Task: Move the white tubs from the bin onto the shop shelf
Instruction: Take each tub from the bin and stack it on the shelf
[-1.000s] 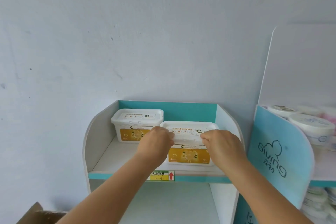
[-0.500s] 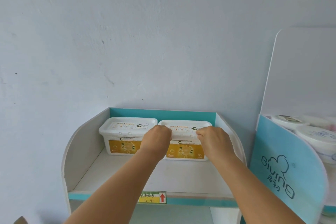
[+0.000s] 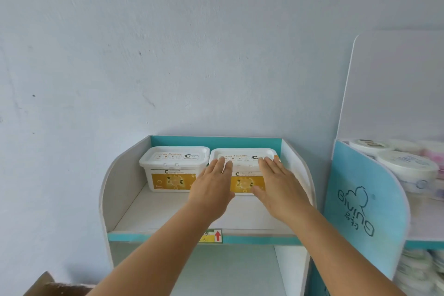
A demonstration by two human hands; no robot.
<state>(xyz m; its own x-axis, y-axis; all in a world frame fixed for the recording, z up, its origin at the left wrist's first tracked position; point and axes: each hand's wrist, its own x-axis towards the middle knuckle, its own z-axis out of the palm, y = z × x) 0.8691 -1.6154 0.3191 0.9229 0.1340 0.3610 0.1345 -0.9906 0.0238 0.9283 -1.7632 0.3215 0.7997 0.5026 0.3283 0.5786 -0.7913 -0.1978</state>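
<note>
Two white tubs were seen side by side at the back of the shop shelf (image 3: 134, 214), in the centre of the frame. The right tub (image 3: 242, 176) had been pushed back since a second earlier, when it stood nearer the front edge, and was now level with the left tub (image 3: 174, 168), just beside it.

Both hands, which had been curled over the right tub's lid half a second before, were now flattened with fingers straight. The left hand (image 3: 211, 190) was laid in front of the tub's left end, fingertips resting on the lid. The right hand (image 3: 276, 187) was placed at the tub's right end, fingers stretched over the lid's corner. Nothing was gripped by either hand.

A yellow price label with a red arrow (image 3: 213, 235) was seen on the shelf's teal front edge, partly covered by the left forearm. A blue side panel (image 3: 360, 204) with a printed logo was visible at the right of the frame, with round white containers (image 3: 406, 166) behind it. A cardboard box corner (image 3: 50, 287) appeared at the lower left.
</note>
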